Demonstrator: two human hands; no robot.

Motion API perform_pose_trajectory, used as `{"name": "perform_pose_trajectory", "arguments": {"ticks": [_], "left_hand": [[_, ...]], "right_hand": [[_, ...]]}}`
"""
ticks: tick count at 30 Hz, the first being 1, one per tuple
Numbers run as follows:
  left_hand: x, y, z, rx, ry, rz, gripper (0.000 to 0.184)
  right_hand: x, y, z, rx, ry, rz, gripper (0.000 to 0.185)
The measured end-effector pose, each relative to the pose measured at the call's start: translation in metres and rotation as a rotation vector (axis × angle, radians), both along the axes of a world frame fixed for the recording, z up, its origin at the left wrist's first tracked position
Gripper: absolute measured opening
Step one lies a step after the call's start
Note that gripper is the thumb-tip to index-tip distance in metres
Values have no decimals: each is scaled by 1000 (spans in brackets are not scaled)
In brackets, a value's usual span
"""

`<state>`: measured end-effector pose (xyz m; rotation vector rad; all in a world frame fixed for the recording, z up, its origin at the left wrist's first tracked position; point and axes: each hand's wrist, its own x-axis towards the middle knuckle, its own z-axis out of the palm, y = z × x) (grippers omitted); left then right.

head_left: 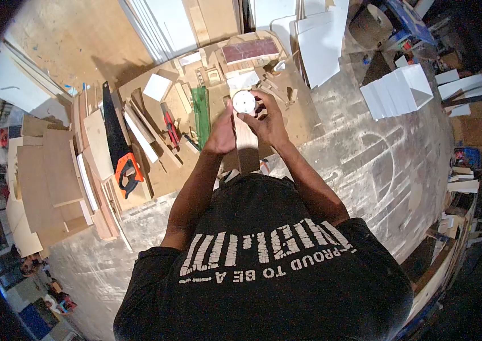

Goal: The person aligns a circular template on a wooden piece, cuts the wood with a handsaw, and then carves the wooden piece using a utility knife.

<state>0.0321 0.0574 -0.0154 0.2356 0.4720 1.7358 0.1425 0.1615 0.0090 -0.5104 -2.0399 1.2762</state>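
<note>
A white round disc (244,102) with a small dark mark at its centre lies over the far end of a narrow wooden board (246,142). My right hand (269,122) is closed at the disc's right side, with thumb and fingers on its rim. Along the board's left edge, my left hand (222,135) is closed, its thumb side close to the disc; its other fingers are mostly hidden. The board runs from under the disc back towards my black shirt (264,244).
A wooden worktop (303,113) carries a handsaw (120,142) with an orange handle, a red tool (170,126), a green strip (200,116) and several wood offcuts. Wooden panels (42,170) lean at left; a white box-like piece (397,92) stands on the floor at right.
</note>
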Motion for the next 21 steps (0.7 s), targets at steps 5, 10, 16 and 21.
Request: {"name": "perform_pose_trajectory", "arguments": {"ticks": [5,10,16,21], "left_hand": [[2,-5,5,-34,-22,17,59],[-9,-9,1,60,-70,55,60],[-20,-13,16,-96,134,193,66],[-19,-16,40,-101,74,172,61]], "right_hand": [[-5,0,-3,53,3,21,63],[8,-13,11,-209,-118,-63,71],[16,-40,7,-449,-332,22,64],[6,-55,5,-589,-328,68,52]]}}
